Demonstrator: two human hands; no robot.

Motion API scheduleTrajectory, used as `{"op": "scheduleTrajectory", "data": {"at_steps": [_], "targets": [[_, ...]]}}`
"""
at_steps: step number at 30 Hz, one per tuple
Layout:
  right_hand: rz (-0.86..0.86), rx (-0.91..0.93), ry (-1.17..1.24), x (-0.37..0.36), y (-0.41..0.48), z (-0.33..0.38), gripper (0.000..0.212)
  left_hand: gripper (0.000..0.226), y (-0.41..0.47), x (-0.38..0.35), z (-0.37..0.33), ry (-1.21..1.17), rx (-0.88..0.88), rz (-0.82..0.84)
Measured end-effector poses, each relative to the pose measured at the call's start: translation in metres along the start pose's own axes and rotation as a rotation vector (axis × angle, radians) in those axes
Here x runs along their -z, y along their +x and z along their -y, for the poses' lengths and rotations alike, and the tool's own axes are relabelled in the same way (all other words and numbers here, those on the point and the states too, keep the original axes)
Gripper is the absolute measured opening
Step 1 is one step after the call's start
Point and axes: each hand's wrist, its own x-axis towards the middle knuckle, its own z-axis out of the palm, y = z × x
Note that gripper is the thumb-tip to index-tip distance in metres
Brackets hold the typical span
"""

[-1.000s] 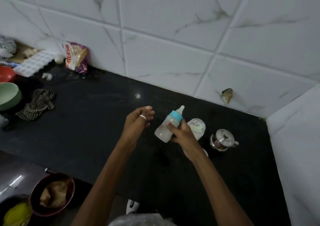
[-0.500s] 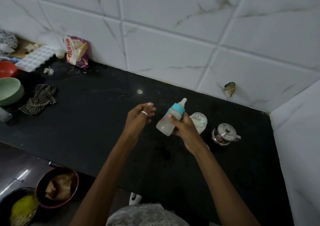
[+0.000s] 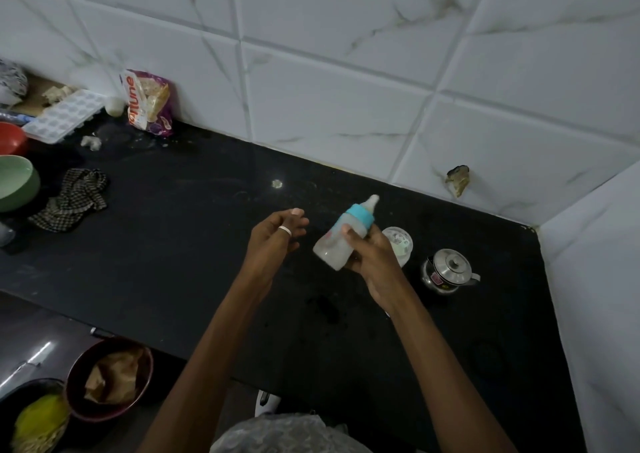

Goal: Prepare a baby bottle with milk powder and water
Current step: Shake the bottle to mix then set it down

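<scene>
My right hand [image 3: 372,262] grips a baby bottle [image 3: 341,239] with a blue collar and a white teat, tilted with the teat up and to the right, above the black counter [image 3: 173,244]. Milky white liquid fills its lower part. My left hand [image 3: 273,241], a ring on one finger, hovers just left of the bottle with relaxed fingers and holds nothing. Behind my right hand a clear plastic container [image 3: 400,244] stands on the counter, partly hidden. A small steel lidded pot [image 3: 448,272] sits to its right.
At far left are a green bowl [image 3: 15,182], a red bowl [image 3: 10,137], a checked cloth [image 3: 71,199], an ice tray [image 3: 65,114] and a snack packet [image 3: 149,102]. Tiled walls close the back and right. Two bowls [image 3: 107,380] sit below the counter's front edge.
Both hands and the bottle hold nearly the same pose; the view has shifted slightly, so everything sits a little higher in the picture.
</scene>
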Motion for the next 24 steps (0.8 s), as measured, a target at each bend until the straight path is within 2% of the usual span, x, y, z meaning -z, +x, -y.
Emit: {"op": "scheduleTrajectory", "data": {"at_steps": [1,5,9,13,17,21,24], "targets": [[-0.009,0.005,-0.007,-0.001,0.000,0.000,0.048,0.018,0.000,0.000,0.000,0.000,0.000,-0.005],[0.174,-0.043,-0.204,0.003,-0.004,-0.001,0.049,0.018,0.001,0.000,0.000,0.003,0.006,0.005],[-0.041,0.032,-0.002,0.001,-0.001,0.003,0.046,0.018,0.000,-0.001,-0.002,-0.009,0.000,-0.008],[0.090,0.023,-0.141,0.002,-0.004,0.009,0.040,0.019,-0.001,-0.001,-0.001,-0.002,0.007,0.008],[-0.068,0.066,-0.036,0.001,-0.002,0.010,0.046,0.019,0.000,-0.001,-0.001,-0.011,0.009,-0.016],[0.085,0.011,-0.184,0.004,-0.004,0.009,0.043,0.020,0.000,0.001,-0.001,0.005,0.013,0.014],[-0.049,0.043,-0.056,0.002,-0.001,0.007,0.050,0.023,-0.001,0.001,-0.001,-0.004,0.014,-0.002]]}}
